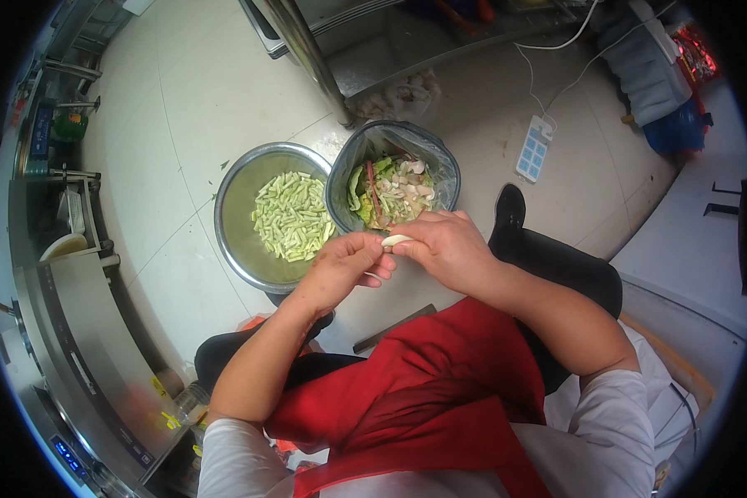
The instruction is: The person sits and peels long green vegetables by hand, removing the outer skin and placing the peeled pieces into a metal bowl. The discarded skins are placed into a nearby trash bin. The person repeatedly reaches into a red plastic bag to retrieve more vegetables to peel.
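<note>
A short, pale green piece of vegetable (396, 239), perhaps a bean pod, spans the gap between my two hands. My left hand (353, 258) pinches its left end between thumb and fingertips. My right hand (443, 244) grips the other end, thumb below and fingers curled over. Both hands are above the near rim of a bin lined with clear plastic (451, 163). Inside it lie leaves, pale scraps and a reddish stalk (373, 187). Left of the bin, a wide metal basin (233, 233) holds many short green vegetable pieces (291, 215).
A steel table leg (314, 68) stands just behind the bin. A white power strip (534, 149) with cords lies on the tiled floor to the right. Stainless steel kitchen equipment (93, 348) lines the left side. A red apron (404, 380) covers my lap.
</note>
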The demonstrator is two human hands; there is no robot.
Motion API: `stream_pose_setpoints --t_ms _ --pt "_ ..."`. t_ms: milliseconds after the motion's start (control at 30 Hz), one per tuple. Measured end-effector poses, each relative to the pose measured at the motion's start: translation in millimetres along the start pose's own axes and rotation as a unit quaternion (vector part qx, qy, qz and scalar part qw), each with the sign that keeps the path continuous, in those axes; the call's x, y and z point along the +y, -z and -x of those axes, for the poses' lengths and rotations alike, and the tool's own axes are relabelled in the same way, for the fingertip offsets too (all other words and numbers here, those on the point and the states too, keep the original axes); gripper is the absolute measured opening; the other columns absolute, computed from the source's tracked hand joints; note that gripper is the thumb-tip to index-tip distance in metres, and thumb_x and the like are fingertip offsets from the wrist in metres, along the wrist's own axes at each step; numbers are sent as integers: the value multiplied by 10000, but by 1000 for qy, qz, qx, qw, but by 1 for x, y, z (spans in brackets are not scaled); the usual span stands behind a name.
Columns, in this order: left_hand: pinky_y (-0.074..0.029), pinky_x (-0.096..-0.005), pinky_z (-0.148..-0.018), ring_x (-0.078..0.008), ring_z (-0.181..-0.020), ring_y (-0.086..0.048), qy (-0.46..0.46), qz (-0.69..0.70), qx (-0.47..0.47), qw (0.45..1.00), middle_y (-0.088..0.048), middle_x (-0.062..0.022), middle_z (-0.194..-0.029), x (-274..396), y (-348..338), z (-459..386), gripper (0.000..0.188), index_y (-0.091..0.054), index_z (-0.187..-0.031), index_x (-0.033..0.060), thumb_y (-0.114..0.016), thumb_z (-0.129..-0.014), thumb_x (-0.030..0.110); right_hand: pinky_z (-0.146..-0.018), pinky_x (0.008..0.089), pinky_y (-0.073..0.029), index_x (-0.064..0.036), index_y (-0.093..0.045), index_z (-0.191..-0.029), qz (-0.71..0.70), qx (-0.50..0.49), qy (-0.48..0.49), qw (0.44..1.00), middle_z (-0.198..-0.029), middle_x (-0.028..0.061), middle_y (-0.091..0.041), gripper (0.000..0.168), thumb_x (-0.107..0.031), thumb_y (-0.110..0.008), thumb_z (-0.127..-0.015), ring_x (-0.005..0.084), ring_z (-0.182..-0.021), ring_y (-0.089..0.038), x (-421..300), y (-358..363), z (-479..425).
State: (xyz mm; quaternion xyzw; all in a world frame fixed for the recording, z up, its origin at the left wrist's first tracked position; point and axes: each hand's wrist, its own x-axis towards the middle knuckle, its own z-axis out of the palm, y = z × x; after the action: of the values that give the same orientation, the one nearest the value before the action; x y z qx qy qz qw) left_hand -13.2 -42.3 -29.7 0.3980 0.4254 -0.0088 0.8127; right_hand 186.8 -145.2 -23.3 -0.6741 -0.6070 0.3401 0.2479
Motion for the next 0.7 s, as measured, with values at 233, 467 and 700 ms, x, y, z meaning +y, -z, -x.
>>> stream_pose_setpoints --t_ms 233,467,700 --pt "-527 -243 -686 -114 -743 -637 12 -74 -8 997 -706 -71 -885 5 4 -4 164 -662 -1086 -1 -590 -1018 130 -948 419 -410 -163 -742 -1047 43 54 96 993 -955 38 -714 145 -219 -680 -929 258 -971 -649 7 -2 4" --pt "-482 -247 -622 -137 -686 -598 -45 93 15 995 -671 -77 -809 10 -10 -7 129 -652 -1034 -6 -571 -983 81 -1119 459 -375 -75 -756 -1105 -153 95 -1 984 -1072 89 -755 205 -166 -719 -925 282 -1172 -659 -1 -3 5" --pt "-427 -255 -582 -135 -640 -521 -38 211 2 977 -615 -68 -749 13 -19 -8 80 -619 -978 34 -548 -980 71 -1134 453 -387 -34 -748 -1127 -236 145 15 961 -1072 90 -761 204 -134 -697 -956 298 -1245 -635 0 -10 3"
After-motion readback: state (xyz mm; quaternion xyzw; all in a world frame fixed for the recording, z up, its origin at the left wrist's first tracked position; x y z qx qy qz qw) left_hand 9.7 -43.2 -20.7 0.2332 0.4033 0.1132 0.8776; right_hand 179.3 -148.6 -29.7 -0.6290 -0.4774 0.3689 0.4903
